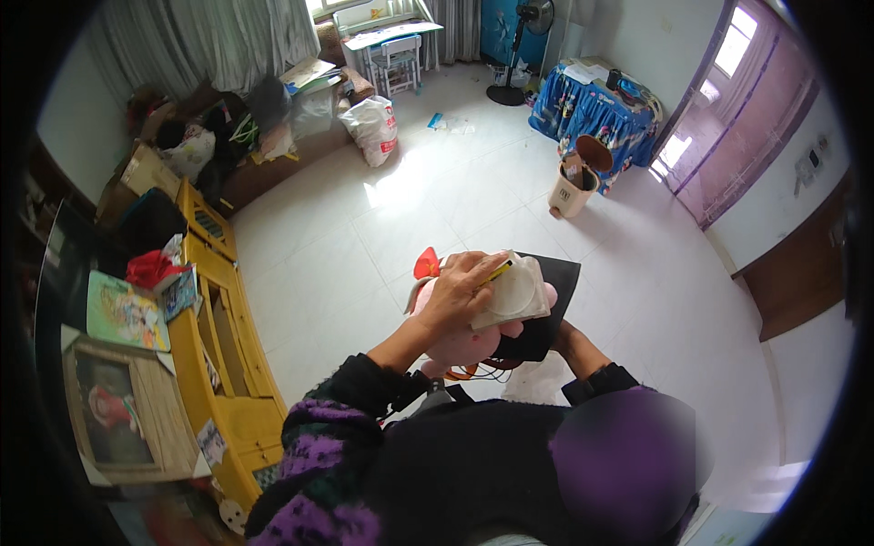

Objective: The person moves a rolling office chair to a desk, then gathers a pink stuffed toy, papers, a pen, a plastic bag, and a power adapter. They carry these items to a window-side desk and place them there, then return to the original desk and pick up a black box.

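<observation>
My left hand (pixel 459 293) is closed around a pink plush toy (pixel 464 348) with a red bow (pixel 427 263), and a yellow marker-like stick (pixel 500 271) shows by its fingers. A whitish square piece with a round outline (pixel 519 293) lies against the toy, under those fingers. Behind them is a flat black panel or box (pixel 560 280). Only the wrist side of my right hand (pixel 565 336) shows at the panel's lower right edge; its fingers are hidden. Dark cords (pixel 488 373) hang below the toy.
On the left stands a yellow wooden cabinet (pixel 246 409) with a picture frame (pixel 164 423) and picture board (pixel 126 310). A beige bin (pixel 570 194) with its lid up is ahead, near a blue-draped table (pixel 567 102). A white bag (pixel 372 130) rests on the tiled floor.
</observation>
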Demonstrator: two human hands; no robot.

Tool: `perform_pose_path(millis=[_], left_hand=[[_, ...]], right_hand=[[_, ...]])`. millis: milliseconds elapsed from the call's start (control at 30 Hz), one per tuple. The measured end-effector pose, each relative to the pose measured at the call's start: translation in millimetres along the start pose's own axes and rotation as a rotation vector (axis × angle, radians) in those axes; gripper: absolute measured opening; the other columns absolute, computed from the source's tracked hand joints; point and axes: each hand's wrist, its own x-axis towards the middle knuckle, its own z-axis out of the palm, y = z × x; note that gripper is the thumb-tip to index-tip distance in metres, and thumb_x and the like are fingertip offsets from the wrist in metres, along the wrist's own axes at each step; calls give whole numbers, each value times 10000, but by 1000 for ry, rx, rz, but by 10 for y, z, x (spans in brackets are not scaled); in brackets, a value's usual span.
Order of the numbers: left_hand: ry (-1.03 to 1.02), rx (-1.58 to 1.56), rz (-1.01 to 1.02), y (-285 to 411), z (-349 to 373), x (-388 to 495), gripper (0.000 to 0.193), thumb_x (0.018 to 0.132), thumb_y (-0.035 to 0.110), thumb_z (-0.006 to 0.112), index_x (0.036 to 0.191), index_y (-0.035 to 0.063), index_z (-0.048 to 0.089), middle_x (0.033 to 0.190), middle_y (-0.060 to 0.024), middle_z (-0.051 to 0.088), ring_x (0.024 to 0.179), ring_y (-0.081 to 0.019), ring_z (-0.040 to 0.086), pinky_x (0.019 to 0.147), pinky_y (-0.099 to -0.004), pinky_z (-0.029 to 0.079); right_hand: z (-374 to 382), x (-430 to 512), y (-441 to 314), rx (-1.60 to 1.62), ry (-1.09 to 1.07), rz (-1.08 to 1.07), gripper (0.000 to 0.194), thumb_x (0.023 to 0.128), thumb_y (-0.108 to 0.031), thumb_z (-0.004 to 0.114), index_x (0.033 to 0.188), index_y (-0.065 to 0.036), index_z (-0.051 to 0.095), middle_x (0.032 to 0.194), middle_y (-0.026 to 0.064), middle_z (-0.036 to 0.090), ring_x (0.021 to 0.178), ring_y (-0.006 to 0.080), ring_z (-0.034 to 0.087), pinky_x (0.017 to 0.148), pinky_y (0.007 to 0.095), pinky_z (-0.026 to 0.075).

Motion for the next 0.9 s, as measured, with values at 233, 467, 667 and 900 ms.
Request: perform_pose_path(millis=[233,467,667,900], left_hand=[[-61,-99,111,-1220,121,1832,533,818,114,524,1350,139,547,1208,-192,565,1112,-373,531,976,-462,432],[-59,-87,83,-2604,148,3667,522,814,94,523,1334,110,549,1185,-199,568,1090,-371,530,960,-460,435],[67,-26,3,-3752,-100,4975,501,824,102,540,1323,139,564,1164,-173,581,1074,-356,526,962,-462,420],[51,-9,10,-5385,-293,6567,525,823,83,524,1348,106,535,1198,-200,563,1116,-375,511,990,-469,404]], right_hand=[[-1235,1208,-657,-5,196,-76,486,986,-200,546,1421,-49,391,1368,93,501,1239,176,499,1064,317,398],[-2758,2784,-1245,7,227,-123,486,988,-202,540,1424,-52,386,1375,94,494,1244,180,495,1068,320,394],[-3859,4500,-1741,2,122,-113,487,989,-203,534,1427,-55,380,1382,95,488,1248,183,491,1071,323,390],[-5072,6364,-2171,4,96,-84,488,991,-205,528,1430,-58,375,1389,96,482,1253,186,487,1075,326,386]])
